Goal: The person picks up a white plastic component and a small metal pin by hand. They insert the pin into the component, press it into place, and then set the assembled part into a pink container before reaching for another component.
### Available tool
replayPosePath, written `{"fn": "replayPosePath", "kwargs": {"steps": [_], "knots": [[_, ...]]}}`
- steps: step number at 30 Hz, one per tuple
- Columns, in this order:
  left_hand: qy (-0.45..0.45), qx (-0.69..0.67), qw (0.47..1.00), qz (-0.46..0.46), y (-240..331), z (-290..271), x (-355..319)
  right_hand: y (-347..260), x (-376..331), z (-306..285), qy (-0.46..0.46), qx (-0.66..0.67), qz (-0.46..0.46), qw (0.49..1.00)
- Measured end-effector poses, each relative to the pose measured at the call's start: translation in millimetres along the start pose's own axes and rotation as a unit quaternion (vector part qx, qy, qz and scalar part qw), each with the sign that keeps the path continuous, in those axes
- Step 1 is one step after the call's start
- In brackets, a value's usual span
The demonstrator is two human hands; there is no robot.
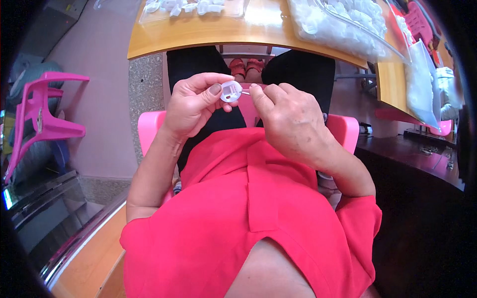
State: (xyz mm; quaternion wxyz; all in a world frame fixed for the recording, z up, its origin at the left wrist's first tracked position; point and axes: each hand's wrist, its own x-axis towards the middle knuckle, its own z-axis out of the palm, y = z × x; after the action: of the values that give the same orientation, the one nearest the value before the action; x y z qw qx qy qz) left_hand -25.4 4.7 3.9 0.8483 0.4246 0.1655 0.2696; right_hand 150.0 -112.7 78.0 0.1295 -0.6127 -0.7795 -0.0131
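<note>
A small round white plastic part [230, 92] with a squarish recess is pinched between the thumb and fingers of my left hand [194, 102], above my lap. My right hand [292, 111] is closed around a thin metal-tipped tool [245, 92]. Its narrow tip reaches the right edge of the round part. Most of the tool is hidden inside my fingers, so its kind does not show.
Ahead is a wooden table [208, 35] bearing a clear tray [343, 25] heaped with white plastic parts and another clear tray [191, 9] with several more. A pink plastic stool [47, 116] stands at left. Under me is a pink chair [150, 130].
</note>
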Motion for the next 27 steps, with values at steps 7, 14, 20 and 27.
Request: {"fn": "replayPosePath", "kwargs": {"steps": [7,14,20,27], "knots": [[-0.013,-0.024,1.0,0.008,-1,1,1,-4,-5,13,0.038,-0.014,-0.014,0.999],[-0.008,-0.019,0.999,0.04,-5,6,2,-6,-2,23,0.071,0.016,0.03,0.997],[0.013,0.073,0.993,0.092,-6,18,7,-3,0,12,0.0,0.053,0.078,0.996],[0.124,0.479,0.778,0.387,71,36,42,31,-12,-5,0.034,0.164,0.09,0.982]]}}
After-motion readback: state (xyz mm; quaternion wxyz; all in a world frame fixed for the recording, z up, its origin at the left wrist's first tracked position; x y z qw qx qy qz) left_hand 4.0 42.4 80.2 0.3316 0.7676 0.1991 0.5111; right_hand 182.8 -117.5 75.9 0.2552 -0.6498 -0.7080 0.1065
